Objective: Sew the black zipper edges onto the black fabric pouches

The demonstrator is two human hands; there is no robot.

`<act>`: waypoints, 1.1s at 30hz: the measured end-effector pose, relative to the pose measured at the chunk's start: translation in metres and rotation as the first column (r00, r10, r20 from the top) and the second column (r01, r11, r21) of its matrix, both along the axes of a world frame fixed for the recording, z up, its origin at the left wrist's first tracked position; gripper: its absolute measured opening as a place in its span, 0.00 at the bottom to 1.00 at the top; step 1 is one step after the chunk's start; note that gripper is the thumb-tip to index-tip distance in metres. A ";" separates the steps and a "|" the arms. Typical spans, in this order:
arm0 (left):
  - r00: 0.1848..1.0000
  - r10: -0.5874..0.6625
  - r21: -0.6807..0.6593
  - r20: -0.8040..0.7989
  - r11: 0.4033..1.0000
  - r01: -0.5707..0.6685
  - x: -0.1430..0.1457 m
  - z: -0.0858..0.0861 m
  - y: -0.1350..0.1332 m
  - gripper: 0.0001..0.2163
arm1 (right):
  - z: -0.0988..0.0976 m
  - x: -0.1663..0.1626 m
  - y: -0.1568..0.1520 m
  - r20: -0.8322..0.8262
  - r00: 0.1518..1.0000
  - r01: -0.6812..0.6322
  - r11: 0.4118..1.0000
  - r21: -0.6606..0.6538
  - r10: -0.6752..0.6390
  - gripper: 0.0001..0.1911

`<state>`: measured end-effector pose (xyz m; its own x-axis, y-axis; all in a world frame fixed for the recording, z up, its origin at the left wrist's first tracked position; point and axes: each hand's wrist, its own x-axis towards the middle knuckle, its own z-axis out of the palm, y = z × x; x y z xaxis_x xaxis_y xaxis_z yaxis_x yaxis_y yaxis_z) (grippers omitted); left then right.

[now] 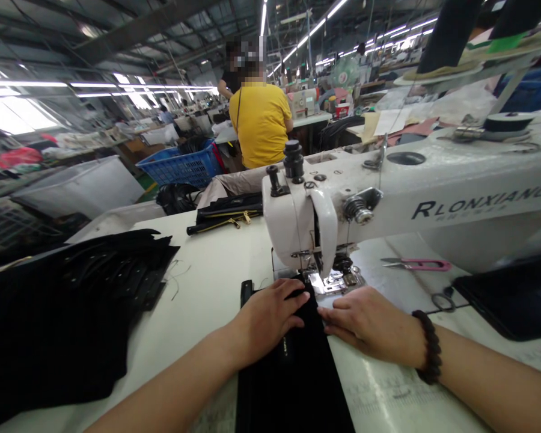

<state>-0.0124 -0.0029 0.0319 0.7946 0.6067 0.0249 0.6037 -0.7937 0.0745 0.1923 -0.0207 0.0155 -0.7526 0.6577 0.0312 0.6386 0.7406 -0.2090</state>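
Note:
A long strip of black fabric point(306, 385) runs from the table's front edge up under the needle area of a white sewing machine point(415, 180). My left hand point(270, 316) lies on this fabric with its fingers spread, just left of the presser foot point(324, 282). At the fabric's right edge, my right hand point(369, 325) rests with its fingers bent and close together; its fingertips touch the edge. Whether they pinch the cloth cannot be made out. A dark beaded bracelet point(428, 347) circles the right wrist.
Black fabric pieces point(72, 307) are heaped at the left. Zippered black pieces point(228, 213) lie behind the machine head. Pink-handled thread snips point(417, 264) and a dark phone-like device point(516, 297) are at the right. A person in yellow point(261, 123) sits beyond, near a blue crate point(180, 165).

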 end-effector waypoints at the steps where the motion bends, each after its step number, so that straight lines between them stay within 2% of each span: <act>1: 1.000 -0.028 0.027 0.004 0.999 0.028 -0.001 0.000 -0.005 0.15 | 0.003 0.000 -0.002 0.014 1.000 0.013 1.000 -0.002 -0.013 0.07; 4: 0.996 -0.069 0.137 0.059 0.989 0.061 0.001 0.004 -0.037 0.12 | 0.016 0.000 -0.015 0.076 0.996 0.048 0.999 0.013 -0.049 0.06; 6: 0.988 -0.058 0.182 0.140 0.983 0.032 0.005 0.005 -0.068 0.19 | 0.026 0.001 -0.031 0.104 0.994 0.028 0.999 0.039 -0.032 0.03; 7: 0.982 -0.089 0.189 0.166 0.980 0.057 0.007 0.004 -0.083 0.21 | 0.030 0.001 -0.040 0.103 0.995 0.003 0.998 0.055 -0.009 0.02; 8: 0.968 -0.130 0.215 0.213 0.973 0.083 0.008 0.002 -0.096 0.20 | 0.033 0.002 -0.050 0.100 0.995 -0.027 0.997 0.068 0.020 0.04; 11: 0.930 -0.136 0.247 0.341 0.968 0.051 0.008 -0.007 -0.118 0.14 | 0.032 0.004 -0.081 0.036 0.997 -0.075 0.991 0.112 0.071 0.10; 13: 0.892 -0.069 0.170 0.446 0.985 -0.009 0.003 -0.011 -0.120 0.15 | 0.025 0.004 -0.099 -0.067 0.996 -0.041 0.986 0.161 0.052 0.09; 15: 0.845 0.058 0.025 0.532 0.996 -0.084 -0.003 -0.010 -0.119 0.14 | 0.015 0.003 -0.112 -0.171 0.985 0.014 0.974 0.224 0.026 0.06; 18: 0.802 0.200 -0.112 0.562 0.980 -0.165 -0.009 -0.002 -0.119 0.11 | 0.004 -0.001 -0.122 -0.255 0.966 0.041 0.953 0.300 0.039 0.11; 21: 0.797 0.128 -0.035 0.590 0.990 -0.133 -0.009 0.005 -0.124 0.10 | 0.001 -0.006 -0.125 -0.314 0.946 0.032 0.935 0.354 0.087 0.14; 26: 0.866 -0.056 0.184 0.497 0.982 -0.042 0.000 0.007 -0.133 0.12 | 0.006 -0.011 -0.127 -0.377 0.910 0.013 0.898 0.439 0.171 0.16; 29: 0.878 -0.101 0.199 0.468 0.980 0.006 0.003 0.002 -0.133 0.13 | 0.008 -0.011 -0.128 -0.385 0.904 0.013 0.886 0.464 0.188 0.16; 33: 0.876 -0.083 0.151 0.476 0.988 0.012 0.004 -0.005 -0.133 0.13 | 0.007 -0.009 -0.128 -0.373 0.908 0.023 0.870 0.493 0.188 0.14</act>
<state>-0.0089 -0.1361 0.0273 0.6909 0.5303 0.4914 0.4834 -0.8442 0.2315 0.1833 -0.1486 0.0227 -0.6556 0.4162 0.6300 0.5098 0.8595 -0.0373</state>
